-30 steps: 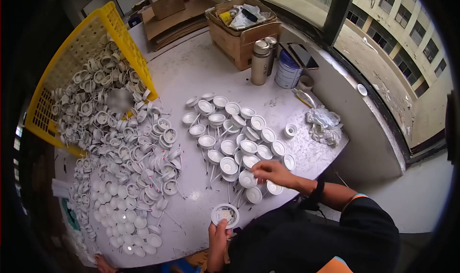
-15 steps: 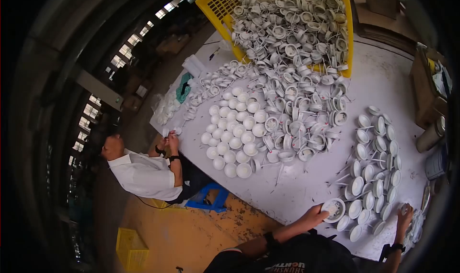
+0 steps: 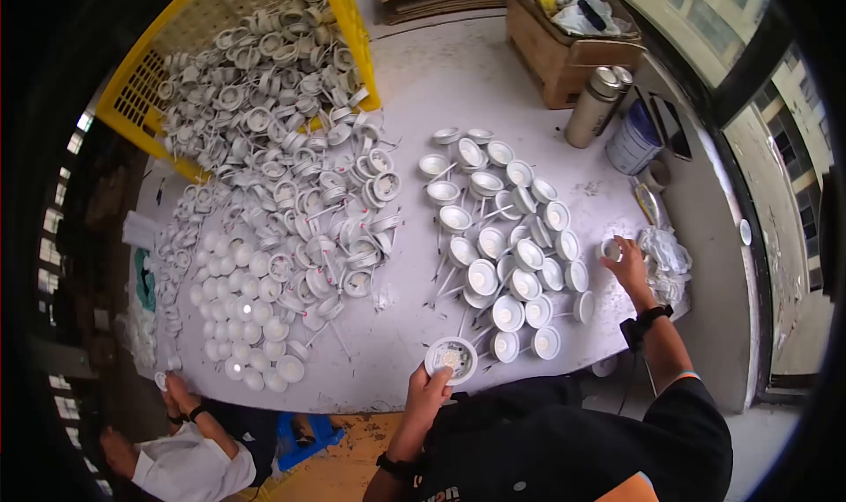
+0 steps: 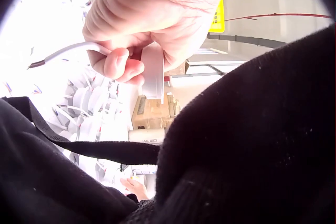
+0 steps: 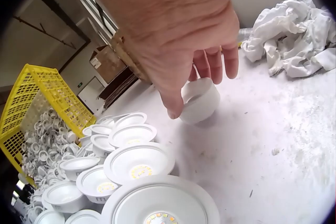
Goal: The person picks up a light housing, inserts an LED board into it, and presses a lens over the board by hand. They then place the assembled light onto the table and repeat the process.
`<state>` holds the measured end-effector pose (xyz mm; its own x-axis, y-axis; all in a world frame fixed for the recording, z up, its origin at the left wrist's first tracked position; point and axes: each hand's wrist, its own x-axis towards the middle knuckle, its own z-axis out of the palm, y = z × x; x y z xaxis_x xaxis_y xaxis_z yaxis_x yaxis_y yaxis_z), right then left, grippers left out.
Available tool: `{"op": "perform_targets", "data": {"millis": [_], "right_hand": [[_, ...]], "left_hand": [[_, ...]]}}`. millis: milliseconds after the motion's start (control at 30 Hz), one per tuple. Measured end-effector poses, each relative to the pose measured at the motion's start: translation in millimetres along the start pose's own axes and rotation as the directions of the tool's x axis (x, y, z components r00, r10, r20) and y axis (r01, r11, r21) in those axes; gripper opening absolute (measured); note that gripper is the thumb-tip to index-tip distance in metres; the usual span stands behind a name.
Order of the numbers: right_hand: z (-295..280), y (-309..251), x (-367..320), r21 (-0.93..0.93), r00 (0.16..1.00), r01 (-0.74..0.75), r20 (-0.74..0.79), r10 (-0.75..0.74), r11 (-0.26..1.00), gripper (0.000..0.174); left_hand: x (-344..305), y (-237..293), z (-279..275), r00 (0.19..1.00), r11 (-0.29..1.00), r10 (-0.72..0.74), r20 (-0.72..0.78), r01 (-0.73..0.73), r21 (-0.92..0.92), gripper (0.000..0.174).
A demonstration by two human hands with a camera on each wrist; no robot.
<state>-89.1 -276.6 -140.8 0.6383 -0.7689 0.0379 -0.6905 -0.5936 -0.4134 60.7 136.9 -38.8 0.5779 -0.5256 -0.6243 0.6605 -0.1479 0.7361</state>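
Observation:
My left hand [image 3: 426, 400] holds a round white lamp [image 3: 451, 358] by its rim, its inner face with small yellow chips turned up. In the left wrist view the lamp [image 4: 153, 71] is seen edge-on between thumb and curled fingers, a white cable [image 4: 69, 50] running out beside them. Off to the right, my right hand [image 3: 631, 275] is at a small white cup-shaped piece [image 3: 609, 250] standing on the table. The right wrist view shows the thumb and fingers of that hand [image 5: 178, 40] around the piece [image 5: 201, 102].
Rows of white lamps [image 3: 483, 277] stand between my hands. Left of them lie a large heap of lamp parts, white domes [image 3: 251, 286] and a tipped yellow crate [image 3: 357, 39]. Crumpled plastic [image 3: 666, 260], bottles and a carton [image 3: 564, 66] are at the right. Another person [image 3: 189, 467] sits lower left.
The head view swung left and came back. My right hand has gone from the lamp rows to the small white piece and now grips it. The left hand still holds its lamp.

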Motion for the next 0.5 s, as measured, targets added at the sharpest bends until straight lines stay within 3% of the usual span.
{"op": "perform_targets", "data": {"millis": [200, 300, 367, 433, 500], "right_hand": [[-6.8, -11.1, -2.4, -0.014, 0.996, -0.032, -0.086, 0.031, 0.999, 0.047], [-20.1, -27.3, -8.1, 0.149, 0.984, -0.109, -0.124, 0.128, 0.983, 0.041], [-31.1, -53.8, -17.3, 0.307, 0.993, 0.000, -0.112, 0.036, 0.952, 0.043], [-59.2, -115.4, -41.9, 0.429, 0.993, 0.111, -0.012, -0.117, 0.897, 0.046], [-83.6, -170.9, -69.7, 0.528, 0.928, 0.267, 0.085, -0.363, 0.806, 0.053]], "left_hand": [[-1.8, 1.6, 0.3, 1.000, 1.000, -0.009, -0.017, 0.009, -0.001, 0.018], [-1.2, 3.5, 1.5, 0.999, 0.999, 0.029, -0.013, -0.029, 0.042, 0.024], [-1.3, 1.0, -0.6, 0.999, 0.997, 0.050, -0.002, -0.050, 0.060, 0.029], [-0.3, -0.2, 0.2, 0.998, 0.995, 0.047, 0.044, -0.051, 0.087, 0.038], [-0.8, 6.8, 9.3, 0.989, 0.984, 0.101, 0.112, -0.116, 0.137, 0.044]]}}
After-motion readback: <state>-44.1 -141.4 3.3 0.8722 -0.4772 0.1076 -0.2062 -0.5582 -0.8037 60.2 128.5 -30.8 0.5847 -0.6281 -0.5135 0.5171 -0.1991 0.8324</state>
